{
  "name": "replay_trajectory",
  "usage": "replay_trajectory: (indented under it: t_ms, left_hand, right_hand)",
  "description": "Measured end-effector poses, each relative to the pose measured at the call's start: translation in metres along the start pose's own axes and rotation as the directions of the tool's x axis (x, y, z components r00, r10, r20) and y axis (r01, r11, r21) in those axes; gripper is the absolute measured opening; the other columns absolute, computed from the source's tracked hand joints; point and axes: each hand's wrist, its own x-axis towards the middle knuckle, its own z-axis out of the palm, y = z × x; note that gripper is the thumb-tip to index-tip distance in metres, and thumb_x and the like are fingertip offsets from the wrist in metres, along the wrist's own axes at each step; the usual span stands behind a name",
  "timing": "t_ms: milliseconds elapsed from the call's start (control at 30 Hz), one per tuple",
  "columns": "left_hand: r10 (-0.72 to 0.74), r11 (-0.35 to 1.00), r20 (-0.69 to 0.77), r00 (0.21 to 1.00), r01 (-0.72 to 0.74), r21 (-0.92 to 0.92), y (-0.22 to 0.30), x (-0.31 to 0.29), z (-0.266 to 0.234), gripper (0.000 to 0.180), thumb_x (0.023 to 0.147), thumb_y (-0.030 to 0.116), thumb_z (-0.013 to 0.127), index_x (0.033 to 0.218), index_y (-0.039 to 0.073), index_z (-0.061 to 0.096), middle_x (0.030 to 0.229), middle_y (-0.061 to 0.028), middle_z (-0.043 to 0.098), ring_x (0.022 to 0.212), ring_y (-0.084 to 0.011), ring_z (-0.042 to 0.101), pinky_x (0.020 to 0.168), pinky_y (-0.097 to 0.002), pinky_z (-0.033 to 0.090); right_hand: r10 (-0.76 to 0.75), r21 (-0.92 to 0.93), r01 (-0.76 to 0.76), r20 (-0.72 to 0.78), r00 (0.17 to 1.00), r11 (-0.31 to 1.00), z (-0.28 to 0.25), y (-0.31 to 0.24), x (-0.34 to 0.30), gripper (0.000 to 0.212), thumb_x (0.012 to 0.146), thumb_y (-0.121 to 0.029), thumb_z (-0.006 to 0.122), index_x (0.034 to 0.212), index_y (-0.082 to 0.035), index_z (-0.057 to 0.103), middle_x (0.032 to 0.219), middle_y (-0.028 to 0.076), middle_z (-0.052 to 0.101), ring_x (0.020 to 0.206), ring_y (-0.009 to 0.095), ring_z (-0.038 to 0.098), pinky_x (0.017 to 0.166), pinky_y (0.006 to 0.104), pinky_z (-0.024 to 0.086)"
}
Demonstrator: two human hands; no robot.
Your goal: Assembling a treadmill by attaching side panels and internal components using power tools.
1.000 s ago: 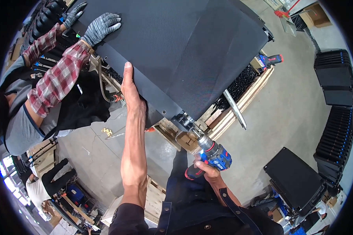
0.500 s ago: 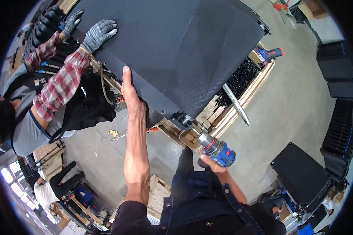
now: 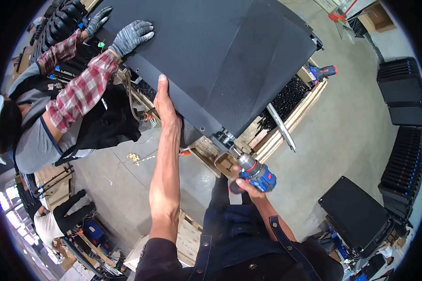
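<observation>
A large black textured panel (image 3: pixel 197 61) lies over a wooden crate, its near corner pointing toward me. My left hand (image 3: pixel 166 105) grips the panel's left edge, thumb along the top and fingers hidden beneath. In my right hand (image 3: pixel 249 188) is a blue and black cordless drill (image 3: pixel 260 178), held by its handle. The drill's chuck points at a dark metal bracket (image 3: pixel 223 136) on the near corner; whether the bit touches it I cannot tell. A co-worker's gloved hand (image 3: pixel 132 37) presses flat on the panel's far left part, another gloved hand beyond it.
Beneath the panel, the wooden crate (image 3: pixel 309 100) holds many small black parts. A metal tube (image 3: pixel 281 127) sticks out over its rim, and another cordless drill (image 3: pixel 324 72) sits at its far corner. A cardboard box (image 3: pixel 226 164) stands below the bracket. Stacked black panels (image 3: pixel 398 159) line the right.
In the picture, the panel, crate and co-worker have shifted slightly right. My right hand and the drill have moved a little to the left, with the chuck still at the bracket.
</observation>
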Motion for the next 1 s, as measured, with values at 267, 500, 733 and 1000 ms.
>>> replay_trajectory:
  t_ms: [267, 500, 733, 1000]
  left_hand:
    - [0.044, 0.998, -0.011, 0.999, -0.044, -0.034, -0.001, 0.006, 0.004, 0.053, 0.098, 0.045, 0.065, 0.117, -0.005, 0.066, 0.106, -0.0095, 0.070, 0.090, -0.0183, 0.066, 0.082, -0.0317, 0.052]
    - [-0.037, 0.997, -0.002, 0.999, 0.037, -0.072, -0.001, 0.002, 0.007, 0.059, 0.098, 0.046, 0.065, 0.123, -0.007, 0.063, 0.110, -0.0129, 0.069, 0.094, -0.0220, 0.068, 0.085, -0.0346, 0.055]
    - [-0.068, 0.998, -0.077, 0.995, 0.069, 0.011, -0.006, 0.013, -0.013, 0.072, 0.096, 0.054, 0.066, 0.136, -0.004, 0.055, 0.130, -0.0113, 0.063, 0.113, -0.0253, 0.062, 0.100, -0.0385, 0.048]
    - [0.017, 0.965, -0.182, 0.983, 0.031, 0.259, 0.000, 0.010, 0.005, 0.090, 0.098, 0.067, 0.049, 0.148, -0.007, 0.044, 0.148, -0.0154, 0.053, 0.133, -0.0302, 0.051, 0.113, -0.0382, 0.036]
  right_hand:
    - [0.083, -0.091, -0.104, -0.208, 0.974, 0.990, -0.061, 0.025, -0.058, 0.047, 0.091, -0.012, 0.076, 0.134, -0.004, 0.057, 0.116, 0.011, 0.071, 0.103, 0.021, 0.070, 0.091, 0.0376, 0.058]
    - [0.083, -0.033, -0.103, -0.382, 0.921, 0.994, -0.127, -0.047, -0.079, 0.042, 0.088, -0.007, 0.077, 0.126, -0.001, 0.059, 0.112, 0.014, 0.071, 0.080, 0.021, 0.072, 0.072, 0.0361, 0.062]
    - [-0.195, -0.047, 0.189, -0.274, 0.942, 0.981, -0.186, -0.175, 0.055, 0.035, 0.085, -0.005, 0.079, 0.117, -0.001, 0.064, 0.102, 0.010, 0.072, 0.079, 0.017, 0.071, 0.072, 0.0325, 0.061]
    - [-0.196, 0.156, 0.203, -0.061, 0.979, 0.967, -0.260, -0.234, 0.214, 0.046, 0.086, -0.008, 0.078, 0.129, -0.005, 0.062, 0.114, 0.009, 0.072, 0.092, 0.019, 0.071, 0.081, 0.0370, 0.062]
